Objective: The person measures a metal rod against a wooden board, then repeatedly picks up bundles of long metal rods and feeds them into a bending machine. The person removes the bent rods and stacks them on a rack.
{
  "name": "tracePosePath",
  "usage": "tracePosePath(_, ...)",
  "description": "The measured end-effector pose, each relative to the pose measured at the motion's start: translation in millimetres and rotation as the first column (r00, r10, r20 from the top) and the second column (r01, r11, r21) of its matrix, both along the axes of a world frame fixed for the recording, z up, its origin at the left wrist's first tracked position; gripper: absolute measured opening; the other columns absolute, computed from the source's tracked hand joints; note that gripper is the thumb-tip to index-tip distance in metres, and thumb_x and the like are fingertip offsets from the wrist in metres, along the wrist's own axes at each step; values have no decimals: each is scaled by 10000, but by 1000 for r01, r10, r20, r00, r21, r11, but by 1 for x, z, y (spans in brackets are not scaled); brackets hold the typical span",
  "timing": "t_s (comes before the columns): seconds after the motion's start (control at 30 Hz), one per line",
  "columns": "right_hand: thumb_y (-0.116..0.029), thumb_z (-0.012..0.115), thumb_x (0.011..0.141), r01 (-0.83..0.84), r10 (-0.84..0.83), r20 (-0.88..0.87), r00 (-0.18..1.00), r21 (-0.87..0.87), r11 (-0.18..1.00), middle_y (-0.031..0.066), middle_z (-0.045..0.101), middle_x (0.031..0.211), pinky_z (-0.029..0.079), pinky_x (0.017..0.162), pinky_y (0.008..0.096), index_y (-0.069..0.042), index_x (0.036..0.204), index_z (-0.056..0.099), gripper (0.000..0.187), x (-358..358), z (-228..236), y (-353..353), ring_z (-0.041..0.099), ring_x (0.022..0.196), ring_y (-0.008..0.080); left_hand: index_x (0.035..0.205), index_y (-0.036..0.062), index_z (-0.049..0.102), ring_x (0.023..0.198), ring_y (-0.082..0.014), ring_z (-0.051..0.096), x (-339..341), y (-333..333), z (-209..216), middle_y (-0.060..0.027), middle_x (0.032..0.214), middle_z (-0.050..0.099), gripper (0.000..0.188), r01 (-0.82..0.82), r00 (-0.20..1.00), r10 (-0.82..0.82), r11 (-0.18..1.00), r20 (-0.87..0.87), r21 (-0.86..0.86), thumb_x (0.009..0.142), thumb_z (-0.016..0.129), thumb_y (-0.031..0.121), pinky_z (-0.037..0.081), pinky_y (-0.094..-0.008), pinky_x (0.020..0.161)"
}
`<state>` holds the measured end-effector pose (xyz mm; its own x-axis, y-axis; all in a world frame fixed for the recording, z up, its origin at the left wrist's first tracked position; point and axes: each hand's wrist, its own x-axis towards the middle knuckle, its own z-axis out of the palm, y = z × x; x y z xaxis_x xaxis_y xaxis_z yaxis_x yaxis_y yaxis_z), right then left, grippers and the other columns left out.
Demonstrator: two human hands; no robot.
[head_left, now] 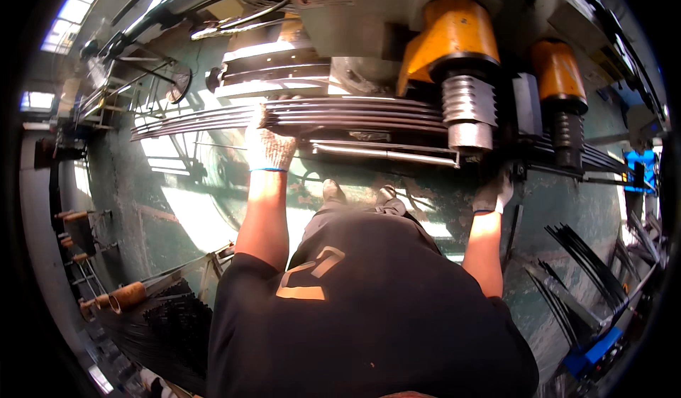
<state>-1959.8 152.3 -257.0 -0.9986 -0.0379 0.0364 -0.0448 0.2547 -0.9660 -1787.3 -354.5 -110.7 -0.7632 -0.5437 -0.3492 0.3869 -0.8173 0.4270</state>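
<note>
Several long, thin metal rods [362, 116] run side by side across the front of the machine. My left hand [272, 148], in a pale knitted glove with a blue cuff, is closed around them left of the machine's rollers. The rods pass on behind a ribbed silver roller [469, 107] under an orange housing [461, 32]. Below that roller, my gloved right hand [494, 194] reaches up to the dark underside of the machine. Its fingers are in shadow and hidden, so what they touch cannot be made out.
A second orange housing [557, 72] with a dark ribbed roller stands to the right. A silver bar [386, 154] crosses just in front of the rods. More dark rods rest on a rack [567, 295] at lower right, near a blue clamp [594, 352]. A dark bundle [167, 330] lies at lower left.
</note>
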Motion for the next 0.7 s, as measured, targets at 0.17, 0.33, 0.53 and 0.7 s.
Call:
tracePosePath(0.17,-374,322,1136,-163,551,131,824,-877,452,122,565,1447,430,1137,499,-154,1522,504,480,21,-87,82,545,1283,315,1346,16,580,1253,-390,595,30,-90,14,-214,1347,627,446,-205,977,211,965,-18,165,1080,562,373,462,-609,1096)
tracePosePath(0.33,-309,596,1041,610,-364,628,688,-228,759,52,634,887,479,703,394,-111,1059,642,204,98,-60,-43,586,732,240,1190,59,630,1087,-350,668,127,-246,-14,-128,1193,690,352,-389,920,391,920,-34,54,1104,508,378,527,-576,1013)
tracePosePath(0.53,-303,612,971,-223,-14,256,967,866,447,102,707,883,546,734,395,-105,952,674,208,200,-110,-78,699,773,291,1242,89,621,1104,-312,664,196,-439,-37,-95,1203,670,332,-514,789,562,825,249,-235,1106,522,376,570,-560,955)
tracePosePath(0.7,-272,433,1055,241,420,742,523,-601,762,26,595,868,477,820,393,-124,884,562,260,236,-127,-78,603,885,241,1208,91,684,968,-266,700,253,-524,-38,-84,1094,739,353,-588,675,662,749,326,-305,1080,564,398,591,-526,924)
